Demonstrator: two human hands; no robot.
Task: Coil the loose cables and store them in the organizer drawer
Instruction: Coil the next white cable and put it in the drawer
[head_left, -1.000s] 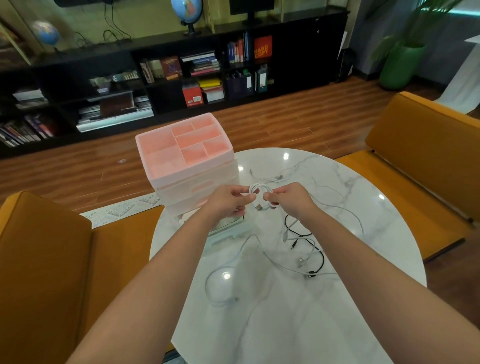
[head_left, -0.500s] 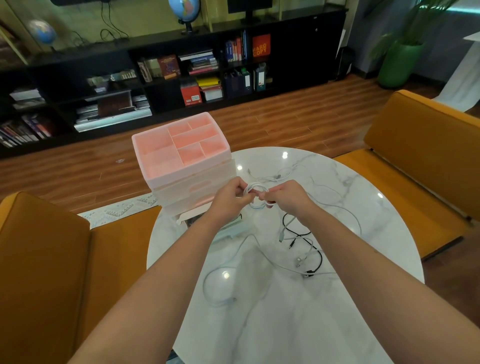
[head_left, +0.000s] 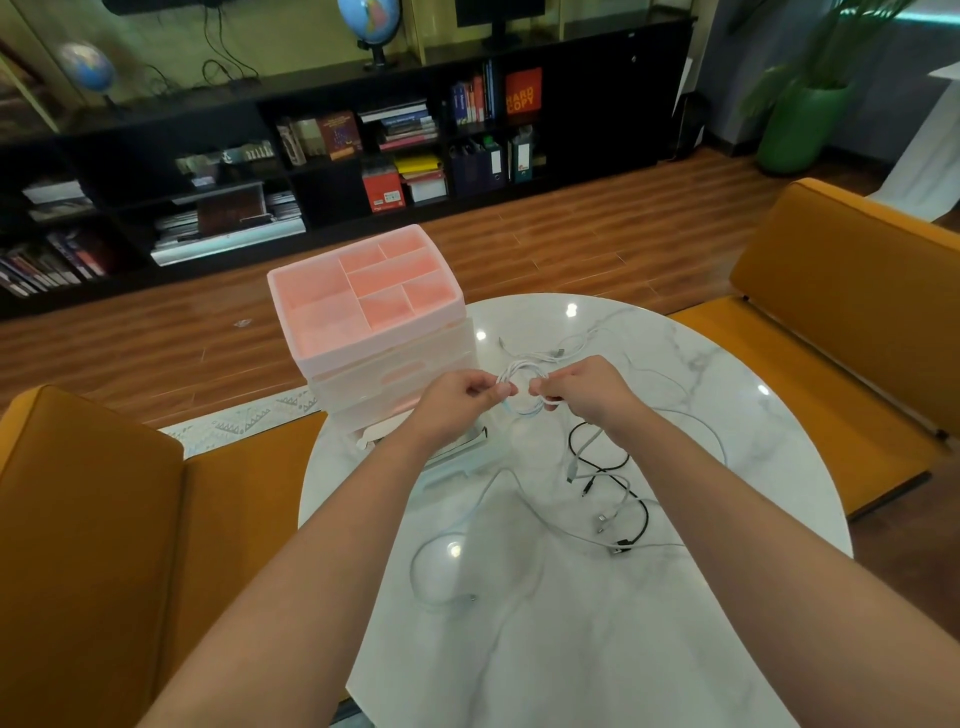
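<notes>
Above the round marble table (head_left: 597, 649) both hands hold one small coil of white cable (head_left: 522, 375). My left hand (head_left: 454, 402) pinches its left side and my right hand (head_left: 584, 392) pinches its right side. Just left of the hands stands the pink organizer (head_left: 363, 306) with translucent drawers; its lowest drawer (head_left: 447, 470) is pulled out under my left wrist. A black cable (head_left: 618, 467) lies tangled with a grey cable (head_left: 576, 462) below my right hand. Another white cable (head_left: 447, 566) loops across the table's near left. A further white cable (head_left: 569, 345) lies behind the hands.
Orange seats flank the table, one at the left (head_left: 88, 519) and one at the right (head_left: 841, 322). A dark bookshelf (head_left: 363, 140) runs along the far wall across a wooden floor. A green planter (head_left: 800, 124) stands at the far right.
The hands stayed together over the table, working the white coil; the left hand shifted its pinch on the coil's left side. The loose cables on the table have not moved.
</notes>
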